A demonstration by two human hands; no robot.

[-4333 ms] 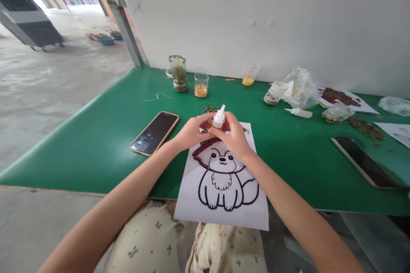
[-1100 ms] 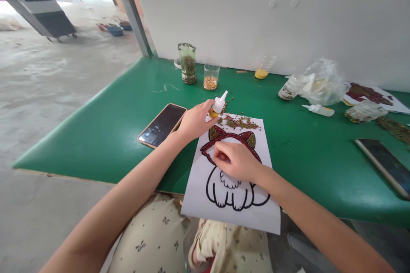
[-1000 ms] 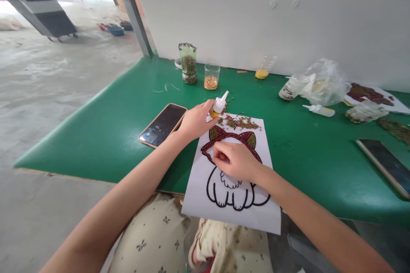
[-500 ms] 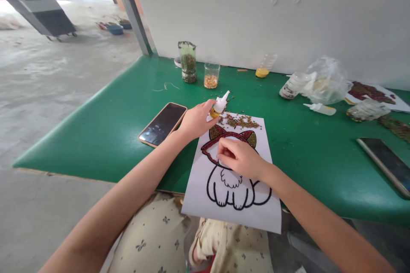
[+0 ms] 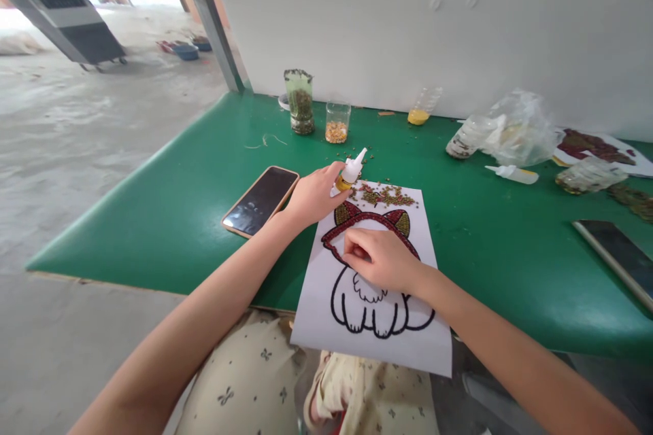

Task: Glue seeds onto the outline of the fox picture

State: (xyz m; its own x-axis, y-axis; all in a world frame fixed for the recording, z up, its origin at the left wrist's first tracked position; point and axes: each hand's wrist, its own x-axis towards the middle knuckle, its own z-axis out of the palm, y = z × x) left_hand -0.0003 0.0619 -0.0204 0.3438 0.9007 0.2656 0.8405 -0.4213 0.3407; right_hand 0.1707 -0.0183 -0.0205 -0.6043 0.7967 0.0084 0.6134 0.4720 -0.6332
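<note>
**Left hand (image 5: 317,196) on the white bottle (image 5: 353,168), right hand (image 5: 383,258) curled over the drawing (image 5: 368,336)**

So the only thing like a label near the hands is the yellow band (image 5: 345,183) around the bottle, and whatever's printed there is too small to read. Same deal with the other nozzle bottle (image 5: 513,174) lying on its side farther right: a yellow patch, nothing legible.

The left hand is wrapped partway around the bottle, fingers over the top side and thumb underneath, so yeah, it's gripping it. The bottle sits just past the top left corner of the sheet (image 5: 319,323), leaning, with its nozzle pointing up and to the right.

The right hand is curled in, thumb near the index finger, right over the animal's face. Its fingertips are mostly hidden, so I can't tell if it's pinching anything.

Pose-wise, the left forearm comes in from the bottom left and reaches forward past the near edge of the green table (image 5: 178,217), back of the hand up. The right forearm slants in from the bottom right and crosses the sheet's right edge.

The sheet lies on the table with its bottom end hanging over the edge. The 2 ears are filled in red and olive, a dark red band runs around the head, and the visible body is plain black outline. Loose seeds (image 5: 390,196) are scattered across the top of the paper, and 1 phone (image 5: 261,200) in a tan case lies just left of the left hand.
</note>
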